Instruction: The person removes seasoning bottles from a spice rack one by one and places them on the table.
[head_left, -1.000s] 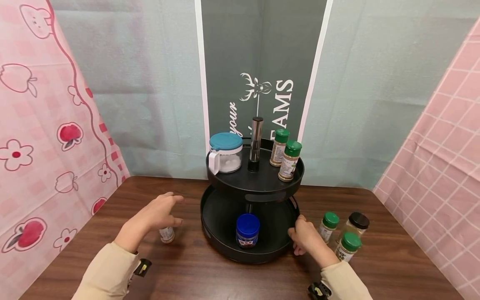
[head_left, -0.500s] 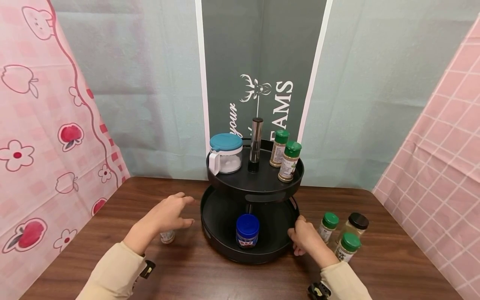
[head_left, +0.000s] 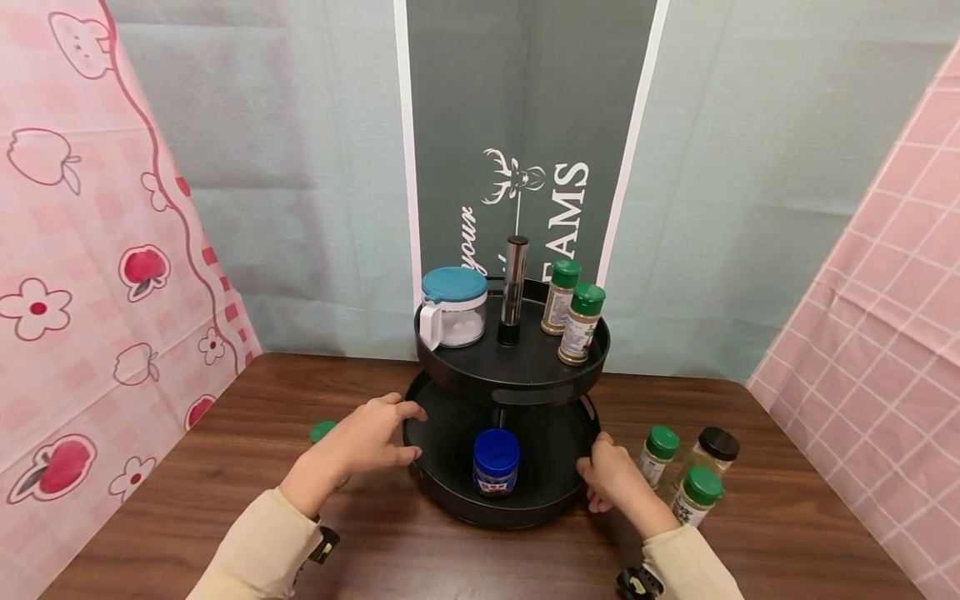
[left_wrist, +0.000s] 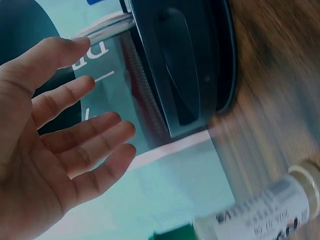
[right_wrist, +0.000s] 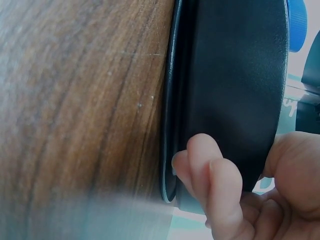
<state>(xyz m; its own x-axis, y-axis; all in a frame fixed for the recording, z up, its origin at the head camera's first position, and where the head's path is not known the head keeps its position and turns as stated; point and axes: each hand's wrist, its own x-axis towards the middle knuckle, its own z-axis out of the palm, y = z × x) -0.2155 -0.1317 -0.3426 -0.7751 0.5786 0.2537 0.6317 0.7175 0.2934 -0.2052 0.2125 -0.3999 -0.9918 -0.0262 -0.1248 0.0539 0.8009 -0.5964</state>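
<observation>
A black two-tier lazy Susan (head_left: 517, 510) stands mid-table. My right hand (head_left: 613, 477) grips the right rim of its lower tier; in the right wrist view, bent fingers (right_wrist: 205, 160) press the outer wall and the thumb goes over the edge. My left hand (head_left: 367, 442) is at the lower tier's left rim, fingertips overlapping it in the head view. In the left wrist view its fingers are spread and loosely bent, holding nothing. Inside the lower tier is a blue-lidded jar (head_left: 496, 463). The upper tier bears a teal-lidded canister (head_left: 454, 308) and two green-capped spice bottles (head_left: 577, 333).
Right of the stand are two green-capped spice bottles (head_left: 696, 498) and a black-capped one (head_left: 712, 454). Another green-capped bottle (left_wrist: 265, 212) stands left, mostly hidden behind my left hand in the head view. Fabric hangs behind and along both sides of the table (head_left: 420, 567).
My left hand has moved right, from over the spice bottle to the stand's left rim. The right hand keeps its grip, and the stand stays put.
</observation>
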